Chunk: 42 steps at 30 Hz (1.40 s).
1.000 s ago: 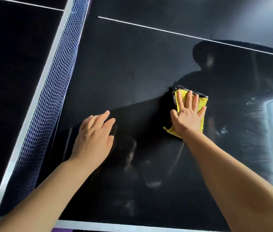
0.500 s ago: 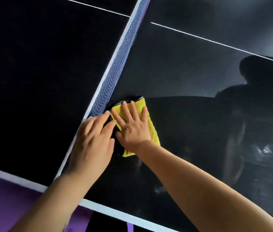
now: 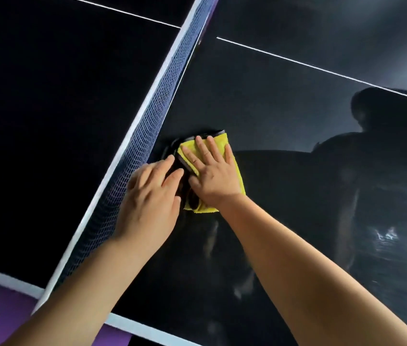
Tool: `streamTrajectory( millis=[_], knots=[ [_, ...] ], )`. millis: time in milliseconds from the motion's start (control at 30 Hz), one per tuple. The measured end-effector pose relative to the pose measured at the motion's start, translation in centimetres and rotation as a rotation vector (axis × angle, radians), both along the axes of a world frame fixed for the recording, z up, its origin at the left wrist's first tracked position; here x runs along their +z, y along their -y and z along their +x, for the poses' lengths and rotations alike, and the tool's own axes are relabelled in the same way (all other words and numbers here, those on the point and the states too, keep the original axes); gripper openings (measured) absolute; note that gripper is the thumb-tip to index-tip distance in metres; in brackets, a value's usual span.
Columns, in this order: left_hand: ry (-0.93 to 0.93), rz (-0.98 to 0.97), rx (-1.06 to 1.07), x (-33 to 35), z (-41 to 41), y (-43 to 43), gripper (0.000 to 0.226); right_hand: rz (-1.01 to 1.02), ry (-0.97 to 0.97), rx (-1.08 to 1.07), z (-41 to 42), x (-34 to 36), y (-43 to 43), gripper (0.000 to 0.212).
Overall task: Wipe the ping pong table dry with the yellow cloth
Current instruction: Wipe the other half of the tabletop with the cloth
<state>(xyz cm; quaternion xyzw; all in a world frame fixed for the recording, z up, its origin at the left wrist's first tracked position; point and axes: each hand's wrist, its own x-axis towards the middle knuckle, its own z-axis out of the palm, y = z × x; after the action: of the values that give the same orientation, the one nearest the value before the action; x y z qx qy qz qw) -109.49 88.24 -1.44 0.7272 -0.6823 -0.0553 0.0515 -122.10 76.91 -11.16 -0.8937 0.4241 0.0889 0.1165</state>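
1. My right grip (image 3: 213, 179) lies flat on the yellow cloth (image 3: 218, 141), palm down, fingers straight and spread a little. It's pressing the cloth, not curled round it.
2. The cloth is folded, with a dark trim showing on its left side. It lies on the dark counter (image 3: 285, 108), just beside the net (image 3: 147, 126).
3. My left grip (image 3: 151, 203) is open too, fingers straight and close together, palm down between the net and the cloth. Its fingertips are right up against the cloth's dark edge.
4. Both forearms reach out from the near edge, and the right one crosses in at a slant.
5. Pale wet-looking streaks (image 3: 385, 236) sit well off to the right on the counter.
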Motion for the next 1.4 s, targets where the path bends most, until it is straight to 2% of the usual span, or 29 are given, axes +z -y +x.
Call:
streamTrajectory(
  millis=[467,600,767,933,1233,1400],
  knots=[
    [-0.061,0.031,-0.159,-4.1,-12.9,10.8,0.053,-0.061,-0.048,-0.657,-27.4,0.1,13.0,0.072],
    [-0.058,0.024,-0.165,-4.3,-12.0,10.9,0.052,-0.055,-0.059,-0.772,-28.6,0.1,13.9,0.069],
    [-0.068,-0.019,-0.114,-3.5,-8.1,10.3,0.052,-0.015,-0.084,-0.866,-24.8,0.5,12.8,0.067],
    [-0.060,-0.038,-0.079,-2.5,-3.6,9.6,0.054,-0.041,-0.050,-0.659,-15.4,0.0,10.0,0.076],
    [-0.053,-0.085,-0.042,-0.6,3.8,7.9,0.052,0.008,-0.002,-0.168,3.3,-0.5,4.7,0.073],
    [-0.033,-0.062,-0.022,0.3,5.6,8.0,0.047,0.027,-0.043,0.092,8.3,-0.4,3.4,0.072]
  ],
)
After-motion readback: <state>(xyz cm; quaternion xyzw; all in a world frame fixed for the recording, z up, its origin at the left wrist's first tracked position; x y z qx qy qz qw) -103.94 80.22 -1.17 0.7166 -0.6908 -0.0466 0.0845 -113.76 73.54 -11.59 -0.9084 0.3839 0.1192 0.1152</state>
